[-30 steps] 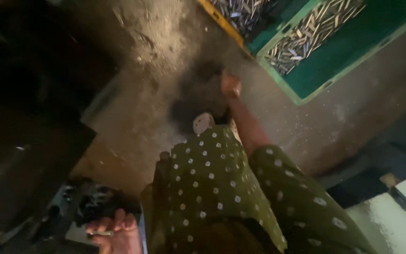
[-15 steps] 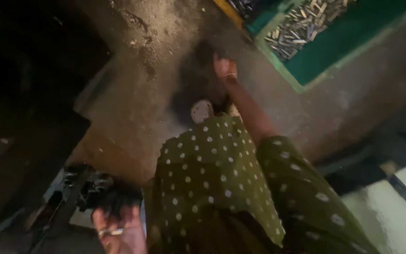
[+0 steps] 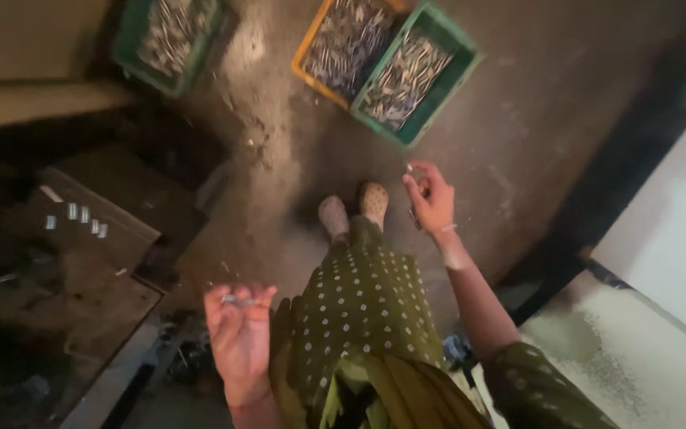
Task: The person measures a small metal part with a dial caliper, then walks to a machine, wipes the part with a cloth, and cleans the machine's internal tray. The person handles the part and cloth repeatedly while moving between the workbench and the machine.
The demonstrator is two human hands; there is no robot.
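Left hand [image 3: 238, 338], palm up, fingers curled, pinching a small metal pin [image 3: 237, 300] at the fingertips; pin's long axis runs roughly left-right in frame. Right hand [image 3: 430, 199] is out over the floor near a green crate [image 3: 454, 67], loosely gripping a thin rod [image 3: 411, 213], axis near vertical in frame.

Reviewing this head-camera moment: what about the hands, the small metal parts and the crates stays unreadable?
- Small metal piece at the left hand: too blurred to identify.
- Right hand: a thin item at the fingertips, too small to identify.
- Green crate and orange crate: cut by the top edge.
- Dark workbench: too dim.
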